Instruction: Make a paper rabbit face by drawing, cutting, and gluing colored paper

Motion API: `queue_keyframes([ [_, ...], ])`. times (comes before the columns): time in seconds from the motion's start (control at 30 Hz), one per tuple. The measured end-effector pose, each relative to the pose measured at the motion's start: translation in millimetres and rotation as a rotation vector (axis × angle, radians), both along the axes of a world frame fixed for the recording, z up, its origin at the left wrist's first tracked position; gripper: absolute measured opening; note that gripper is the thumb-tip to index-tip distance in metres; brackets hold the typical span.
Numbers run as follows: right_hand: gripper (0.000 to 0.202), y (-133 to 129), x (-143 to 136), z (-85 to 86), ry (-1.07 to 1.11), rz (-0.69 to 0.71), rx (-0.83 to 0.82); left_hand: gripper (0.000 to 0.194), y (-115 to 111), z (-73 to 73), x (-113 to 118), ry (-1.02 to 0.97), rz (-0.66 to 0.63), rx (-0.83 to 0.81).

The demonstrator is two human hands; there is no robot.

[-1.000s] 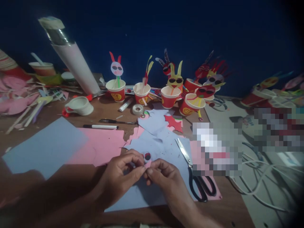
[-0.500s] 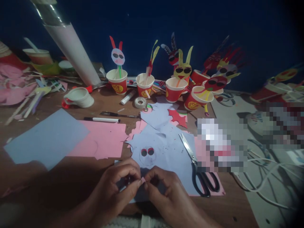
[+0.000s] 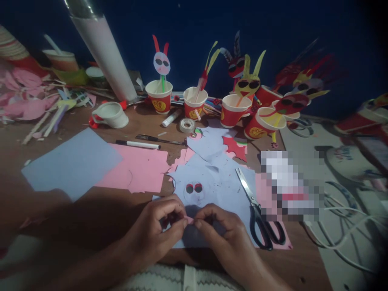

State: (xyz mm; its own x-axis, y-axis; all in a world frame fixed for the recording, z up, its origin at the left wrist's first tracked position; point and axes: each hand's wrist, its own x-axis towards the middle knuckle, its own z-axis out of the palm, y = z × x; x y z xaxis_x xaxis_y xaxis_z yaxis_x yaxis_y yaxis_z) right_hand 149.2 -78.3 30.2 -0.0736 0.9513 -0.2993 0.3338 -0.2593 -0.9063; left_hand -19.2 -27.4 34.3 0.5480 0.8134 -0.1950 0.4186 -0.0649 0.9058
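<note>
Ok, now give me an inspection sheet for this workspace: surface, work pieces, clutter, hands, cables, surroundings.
Surface: brown tabletop, partly covered by pink paper and pale paper.
Work pieces: small pink piece, held; two dark ovals show on the pale paper beyond it.
Clutter: scissors lying partly on the pale paper; marker, pen, tape roll and mug farther back; one pixelated item, unidentifiable.
Fingers: left hand and right hand both pinch the small pink piece.
Cables: pale cables loop at the right.
Surroundings: red paper cups, several holding paper-faced figures, before a dark blue wall.
</note>
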Motion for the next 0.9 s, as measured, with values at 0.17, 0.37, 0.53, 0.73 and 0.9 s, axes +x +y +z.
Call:
queue_keyframes([
  [0.17,0.014,22,20,7.6,-0.146,0.078,0.142,0.012,11,-2.8,-1,0.028,0.000,0.162],
  [0.37,0.014,44,33,3.5,-0.329,0.178,0.108,0.016,9,-23.4,-6,0.075,-0.138,0.515],
  [0.53,0.015,45,25,-3.7,-0.453,0.232,0.107,0.019,3,-35.7,-9,0.115,-0.195,0.660],
  [0.73,0.010,44,21,-8.3,-0.529,0.200,0.124,0.016,5,-38.4,-11,0.126,-0.214,0.703],
  [0.9,0.014,40,20,-13.0,-0.592,0.189,0.190,0.018,5,-39.3,-9,0.154,-0.221,0.761],
])
